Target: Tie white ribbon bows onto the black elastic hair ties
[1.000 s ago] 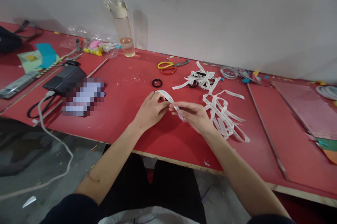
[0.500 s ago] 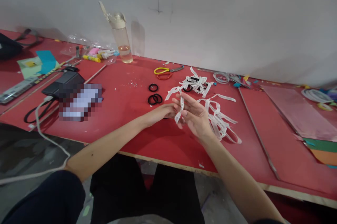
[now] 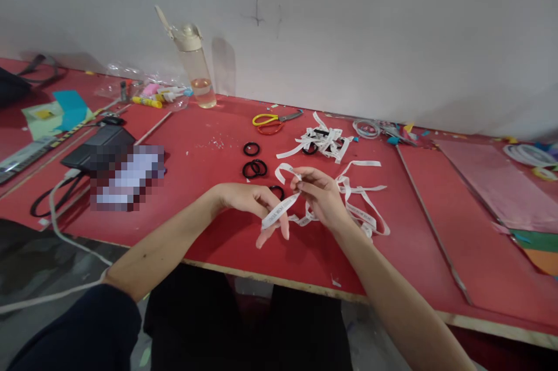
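A white printed ribbon (image 3: 279,213) stretches between my hands above the red table. My right hand (image 3: 320,193) pinches it between thumb and fingertips, and a short curled end sticks up past them. Over the fingers of my left hand (image 3: 255,201) the other stretch lies flat, bent around them; two fingertips point down and apart. The rest of this ribbon trails under my right hand toward a loose tangle of ribbon (image 3: 361,217) on its right. Just behind my hands is a black ring (image 3: 277,191), partly hidden. More black rings (image 3: 254,169) lie farther back.
Yellow-and-red-handled scissors (image 3: 270,121) lie behind the rings, beside a pile of cut white ribbon pieces (image 3: 326,141). A bottle (image 3: 198,71) stands by the wall. At left are a blurred phone (image 3: 131,179), a black box (image 3: 98,147) and a white cable (image 3: 65,237).
My left hand has moved left and down from my right hand, and the ribbon now spans between them. The loose ribbon at right has shifted, and a black ring is uncovered.
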The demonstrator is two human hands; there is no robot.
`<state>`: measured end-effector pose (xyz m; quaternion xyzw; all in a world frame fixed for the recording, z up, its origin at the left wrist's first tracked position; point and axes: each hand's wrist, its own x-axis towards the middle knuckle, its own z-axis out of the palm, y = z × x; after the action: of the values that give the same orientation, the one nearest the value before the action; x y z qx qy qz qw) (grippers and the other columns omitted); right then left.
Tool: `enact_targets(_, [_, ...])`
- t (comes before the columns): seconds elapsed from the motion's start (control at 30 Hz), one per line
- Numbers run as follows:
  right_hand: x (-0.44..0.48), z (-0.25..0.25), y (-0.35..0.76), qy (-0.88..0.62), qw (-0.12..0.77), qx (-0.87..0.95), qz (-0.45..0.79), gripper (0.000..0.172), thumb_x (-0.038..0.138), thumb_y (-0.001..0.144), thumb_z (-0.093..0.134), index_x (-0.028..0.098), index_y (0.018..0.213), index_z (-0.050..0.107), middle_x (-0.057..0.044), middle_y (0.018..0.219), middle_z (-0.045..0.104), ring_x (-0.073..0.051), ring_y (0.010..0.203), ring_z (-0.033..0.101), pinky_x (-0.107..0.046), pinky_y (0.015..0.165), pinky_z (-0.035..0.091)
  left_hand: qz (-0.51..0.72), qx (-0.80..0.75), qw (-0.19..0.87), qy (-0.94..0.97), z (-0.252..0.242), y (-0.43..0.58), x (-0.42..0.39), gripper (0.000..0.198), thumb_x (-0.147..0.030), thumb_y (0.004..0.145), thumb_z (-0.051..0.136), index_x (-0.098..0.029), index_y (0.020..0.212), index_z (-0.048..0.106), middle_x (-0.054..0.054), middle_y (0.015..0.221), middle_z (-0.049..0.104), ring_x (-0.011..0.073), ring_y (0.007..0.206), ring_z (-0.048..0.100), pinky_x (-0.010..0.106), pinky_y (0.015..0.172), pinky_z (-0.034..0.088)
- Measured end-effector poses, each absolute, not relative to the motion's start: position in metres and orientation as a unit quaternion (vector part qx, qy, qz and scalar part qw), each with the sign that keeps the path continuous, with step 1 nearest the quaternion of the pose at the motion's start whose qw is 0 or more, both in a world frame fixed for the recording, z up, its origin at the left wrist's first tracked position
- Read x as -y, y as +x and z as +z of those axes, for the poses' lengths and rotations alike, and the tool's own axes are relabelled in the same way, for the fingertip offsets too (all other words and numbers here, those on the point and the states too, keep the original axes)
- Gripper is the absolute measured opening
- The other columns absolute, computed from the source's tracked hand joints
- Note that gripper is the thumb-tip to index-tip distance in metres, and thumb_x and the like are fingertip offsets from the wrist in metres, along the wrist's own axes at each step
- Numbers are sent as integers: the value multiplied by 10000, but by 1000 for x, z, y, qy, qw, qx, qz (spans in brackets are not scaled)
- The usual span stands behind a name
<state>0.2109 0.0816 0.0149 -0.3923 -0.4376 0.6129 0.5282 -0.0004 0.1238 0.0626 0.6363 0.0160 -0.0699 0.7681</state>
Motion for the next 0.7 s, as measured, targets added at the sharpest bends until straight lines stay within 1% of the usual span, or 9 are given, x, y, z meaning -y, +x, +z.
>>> enact_targets(0.07, [-88,8,213,-427,505,464,589,237,243,760,728,205,994,724,2,793,693,-100,672,625,-229,644,527,-48,-17,770,635,61,-1,-125,324,-362,961,574,-141,1111,759,88,676,740,191,675,723,286,734,567])
enact_targets(0.13, [-93,4,218,-451,497,485,561,249,265,754,716,193,992,719,-8,804,700,-107,669,618,-235,632,514,-46,-13,781,623,59,0,-125,327,-365,956,581,-136,1101,764,90,666,736,191,648,718,287,712,575])
enact_targets(0.27, [-98,6,227,-489,492,520,499,256,269,737,694,185,977,719,-16,817,706,-108,671,604,-231,625,488,-94,19,802,590,59,-2,-125,299,-363,906,654,-138,1057,780,88,654,726,192,615,716,267,642,582])
enact_targets(0.37, [-99,7,231,-507,481,554,452,246,257,741,657,182,967,722,-19,812,702,-117,691,609,-232,630,489,-128,39,805,578,61,-8,-124,277,-324,888,678,-151,1080,777,83,645,717,194,627,723,251,620,584])
enact_targets(0.43, [-100,4,233,-521,472,573,421,249,243,745,624,177,965,720,-26,818,702,-123,689,612,-235,619,491,-115,40,810,574,62,-13,-125,293,-326,895,666,-155,1110,770,82,625,707,198,626,725,250,618,589])
enact_targets(0.53, [-104,-4,236,-548,456,589,380,269,233,764,564,167,979,712,-40,823,698,-122,623,591,-249,577,488,-83,29,813,575,63,-20,-127,331,-363,907,639,-142,1118,766,88,605,694,202,614,724,248,608,595])
enact_targets(0.6, [-105,-7,237,-566,446,614,321,262,222,789,532,165,971,711,-60,855,694,-150,674,619,-295,639,527,-69,17,809,584,64,-22,-127,330,-364,907,638,-134,1106,768,81,586,683,196,594,719,245,600,594])
enact_targets(0.67, [-104,-3,235,-578,448,649,212,243,211,821,526,173,969,715,-103,1002,681,-221,906,657,-400,828,552,-57,6,803,594,66,-22,-127,318,-351,911,640,-132,1105,767,67,563,669,188,572,711,248,601,592])
enact_targets(0.7, [-101,0,233,-576,452,664,150,234,210,838,537,182,987,715,-123,1117,655,-260,1061,629,-461,938,522,-51,1,801,597,67,-22,-127,320,-352,918,635,-131,1109,764,61,554,663,186,565,707,253,604,592])
